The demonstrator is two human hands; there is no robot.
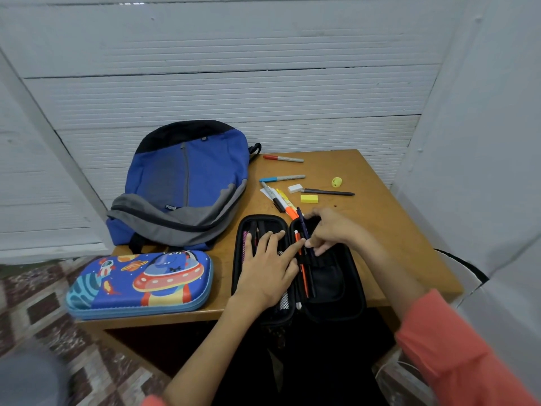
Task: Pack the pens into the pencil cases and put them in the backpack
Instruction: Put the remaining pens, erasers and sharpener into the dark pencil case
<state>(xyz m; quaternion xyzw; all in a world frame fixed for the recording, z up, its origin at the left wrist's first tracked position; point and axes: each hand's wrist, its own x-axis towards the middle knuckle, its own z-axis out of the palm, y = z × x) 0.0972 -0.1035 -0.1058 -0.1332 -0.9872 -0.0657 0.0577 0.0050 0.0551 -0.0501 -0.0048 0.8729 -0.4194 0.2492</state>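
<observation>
Right hand [330,230]: fingers curled, pinching a dark blue pen [301,222] that is tilted over the right half of the open black pencil case [330,281].
Left hand [269,268]: fingers straight and spread, flat on the case's left half, index tip at the orange pen [304,276] by the hinge.
Around: space-print pencil case [140,284] closed at the left; blue backpack [187,183] behind it; red marker [282,158], blue marker [281,178] and yellow eraser [309,198] loose on the table [380,218] beyond.
Arms: both reach in from the near edge.

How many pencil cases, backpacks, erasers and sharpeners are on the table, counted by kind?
Pencil cases: 2 (blue case, black case)
Backpack: 1
Erasers: 2 (white eraser, yellow eraser)
Sharpener: 1
Total: 6
</observation>
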